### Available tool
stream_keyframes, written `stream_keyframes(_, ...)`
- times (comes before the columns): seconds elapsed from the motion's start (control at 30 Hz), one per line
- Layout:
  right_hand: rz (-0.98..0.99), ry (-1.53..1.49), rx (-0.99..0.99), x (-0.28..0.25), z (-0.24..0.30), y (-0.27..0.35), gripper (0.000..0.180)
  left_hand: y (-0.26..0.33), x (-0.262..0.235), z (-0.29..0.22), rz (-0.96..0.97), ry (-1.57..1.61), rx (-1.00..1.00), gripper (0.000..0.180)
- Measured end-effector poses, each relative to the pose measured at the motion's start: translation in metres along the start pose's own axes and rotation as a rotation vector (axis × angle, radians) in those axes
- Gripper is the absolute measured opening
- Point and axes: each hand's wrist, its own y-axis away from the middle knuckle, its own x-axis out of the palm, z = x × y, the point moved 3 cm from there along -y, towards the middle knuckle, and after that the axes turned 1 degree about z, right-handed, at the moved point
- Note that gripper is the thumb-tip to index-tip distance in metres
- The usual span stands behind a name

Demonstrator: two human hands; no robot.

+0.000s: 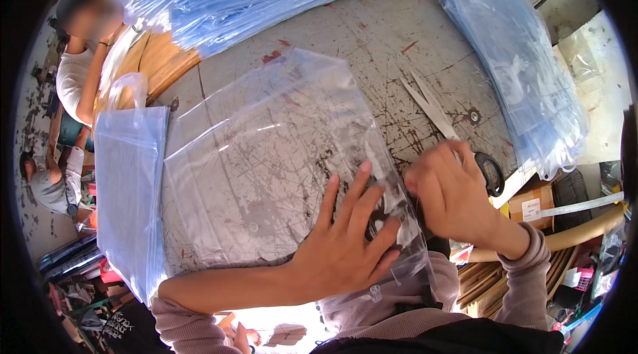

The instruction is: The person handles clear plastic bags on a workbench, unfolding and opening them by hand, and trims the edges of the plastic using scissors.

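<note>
A clear plastic bag (266,148) lies flat across the worn table in front of me. My left hand (345,241) rests on its lower right part, fingers spread and pressed down. Beside the bag's right edge is my right hand (445,188), its fingers curled in; whatever they may pinch is hidden. A pair of scissors (432,108) with black handles lies just beyond and partly behind that hand, blades pointing away to the upper left. Whether the right hand touches the scissors I cannot tell.
Bluish plastic bags are piled at the far edge (279,1), on the right (512,68) and on the left (131,181). A cardboard box (531,204) stands below the table's right side. Another person (83,75) sits at the far left, with a second person (56,181) nearer.
</note>
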Motion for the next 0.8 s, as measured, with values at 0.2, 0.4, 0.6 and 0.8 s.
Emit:
stream_keyframes(0.2,-0.103,0.165,-0.014,0.009,-0.009,-0.039,0.019,0.002,0.0,0.0,-0.004,-0.007,0.009,0.031)
stream_keyframes(0.4,-0.078,0.226,0.047,0.019,-0.046,-0.069,0.014,-0.001,0.0,0.003,-0.004,-0.039,0.005,0.037)
stream_keyframes(0.6,-0.275,0.156,0.318,-0.025,-0.076,-0.071,0.009,0.008,0.011,-0.022,0.083,-0.05,0.09,0.053)
stream_keyframes(0.8,-0.185,0.145,0.554,-0.045,-0.058,-0.012,0.017,0.004,0.01,-0.022,0.103,-0.036,-0.035,0.052)
